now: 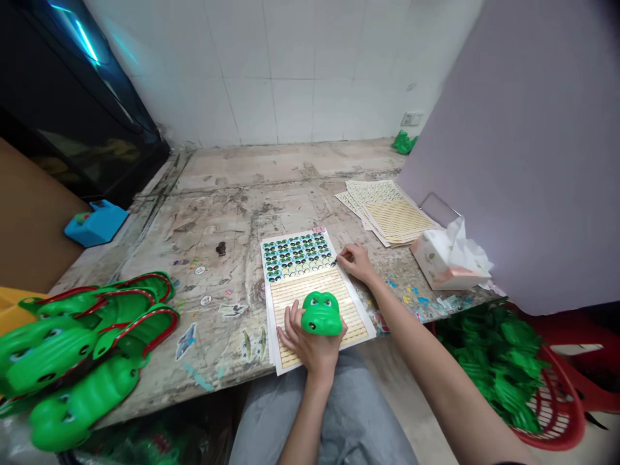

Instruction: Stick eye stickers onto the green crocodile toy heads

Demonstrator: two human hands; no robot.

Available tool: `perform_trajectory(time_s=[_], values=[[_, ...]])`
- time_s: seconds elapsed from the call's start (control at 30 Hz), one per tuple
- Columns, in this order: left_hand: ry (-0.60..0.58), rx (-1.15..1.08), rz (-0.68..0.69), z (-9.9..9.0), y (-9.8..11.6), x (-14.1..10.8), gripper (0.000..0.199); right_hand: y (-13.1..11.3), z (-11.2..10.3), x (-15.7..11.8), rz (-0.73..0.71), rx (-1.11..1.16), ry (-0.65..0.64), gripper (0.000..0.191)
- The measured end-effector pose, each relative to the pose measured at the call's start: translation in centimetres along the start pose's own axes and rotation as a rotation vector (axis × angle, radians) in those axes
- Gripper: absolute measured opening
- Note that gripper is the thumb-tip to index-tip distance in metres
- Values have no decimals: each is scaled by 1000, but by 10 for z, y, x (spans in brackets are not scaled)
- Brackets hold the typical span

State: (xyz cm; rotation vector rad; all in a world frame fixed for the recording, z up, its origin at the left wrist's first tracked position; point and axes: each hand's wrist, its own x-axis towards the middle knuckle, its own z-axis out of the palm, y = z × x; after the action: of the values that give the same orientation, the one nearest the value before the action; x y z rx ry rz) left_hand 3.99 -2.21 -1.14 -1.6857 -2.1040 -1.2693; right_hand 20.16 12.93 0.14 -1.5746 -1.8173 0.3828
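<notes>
My left hand (314, 349) is wrapped round a green plastic crocodile head (321, 314) with eyes on its top, held above the lower part of a sticker sheet (310, 284). Rows of green and blue eye stickers (296, 248) cover the sheet's upper part; one row near its middle shows mostly bare outlines. At the sheet's right edge, my right hand (356, 260) is closed in a pinch. A tiny dark eye sticker (335, 262) seems to sit at its fingertips. Other sheets lie beneath this one.
Finished-looking green crocodile toys (72, 361) are piled at the left edge. Several sticker sheets (394, 216) and a tissue box (448, 258) lie to the right. A red basket (557, 413) of green parts stands below. A blue object (97, 223) sits far left.
</notes>
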Motion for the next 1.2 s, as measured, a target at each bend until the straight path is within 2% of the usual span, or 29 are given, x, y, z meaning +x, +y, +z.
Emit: perform_trajectory(time_s=[0.2,0.63,0.87,1.13,1.2], values=[[-12,12,6,0,-1,0,69,15,6,3,-106,-56,-9,17],[-30,3,-16,2,0,-2,68,19,8,6,-87,7,-106,15],[-63,3,-43,1,0,-1,68,16,7,4,-68,7,-107,17],[-41,13,4,2,-1,-1,68,10,3,6,-49,103,-71,20],[-44,14,2,2,0,-1,68,0,-2,0,3,207,16,23]])
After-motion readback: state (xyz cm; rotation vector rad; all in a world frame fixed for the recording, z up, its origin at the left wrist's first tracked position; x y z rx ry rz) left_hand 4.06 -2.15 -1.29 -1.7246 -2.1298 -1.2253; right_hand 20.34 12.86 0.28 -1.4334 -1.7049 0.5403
